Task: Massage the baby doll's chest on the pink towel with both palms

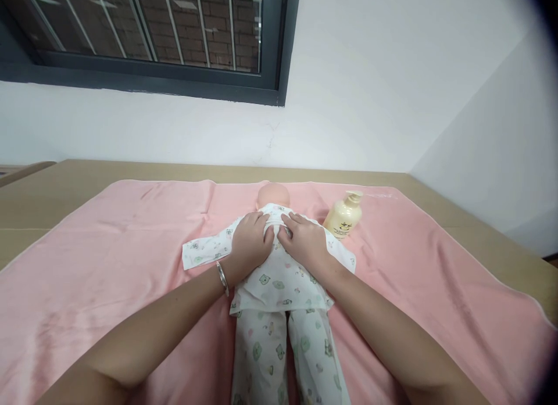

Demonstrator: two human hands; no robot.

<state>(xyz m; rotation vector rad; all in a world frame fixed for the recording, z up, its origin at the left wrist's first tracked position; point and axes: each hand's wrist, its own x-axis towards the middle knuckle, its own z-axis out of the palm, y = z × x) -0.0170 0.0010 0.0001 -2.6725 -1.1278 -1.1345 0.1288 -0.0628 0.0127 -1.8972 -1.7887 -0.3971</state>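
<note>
Palms kept flat, with light, even pressure on both sides, should keep the printed shirt (279, 283) from bunching on the doll (273, 194), which lies lengthwise mid-blanket. The left hand (250, 236) and right hand (305, 239) rest on its upper torso, each grip unclamped, fingers extended. Counted: one doll, one shirt, one pair of printed trousers (261, 352), one pump bottle (343, 218) near the right hand, one bangle (222, 278), one pink blanket (108, 242), one bench (383, 178).
</note>
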